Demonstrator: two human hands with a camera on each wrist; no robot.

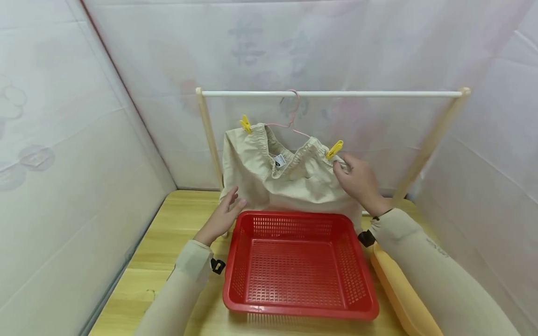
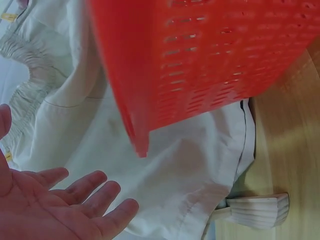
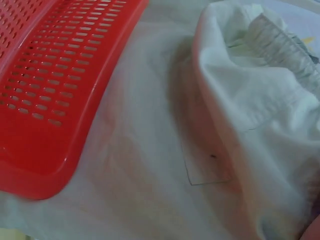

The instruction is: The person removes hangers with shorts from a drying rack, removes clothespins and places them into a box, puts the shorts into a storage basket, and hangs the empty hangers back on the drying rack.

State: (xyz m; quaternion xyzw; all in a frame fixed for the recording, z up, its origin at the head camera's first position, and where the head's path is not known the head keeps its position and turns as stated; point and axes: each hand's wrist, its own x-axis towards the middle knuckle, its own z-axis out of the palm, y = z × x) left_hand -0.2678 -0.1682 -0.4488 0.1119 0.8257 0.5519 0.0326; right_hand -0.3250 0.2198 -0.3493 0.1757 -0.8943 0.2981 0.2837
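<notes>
Beige elastic-waist pants (image 1: 311, 184) hang from a pink wire hanger (image 1: 290, 122), with yellow clothespins (image 1: 335, 149) on both sides of the waistband. In the head view, my right hand (image 1: 359, 179) pinches the waistband's right end between thumb and fingers, just beside the right clothespin. Only a sliver of that hand shows at the lower right corner of the right wrist view. My left hand (image 1: 223, 215) is held with fingers extended by the left side of the pants, holding nothing. In the left wrist view, its palm and spread fingers (image 2: 92, 200) are apart from the cloth.
A red perforated basket (image 1: 300, 313) stands on the wooden table (image 1: 143, 275) in front of the pants. The rack's white rod (image 1: 378, 94) carries the hanger between wooden posts. An orange-yellow object (image 1: 397, 284) lies partly under my right forearm. Pale fabric walls surround the table.
</notes>
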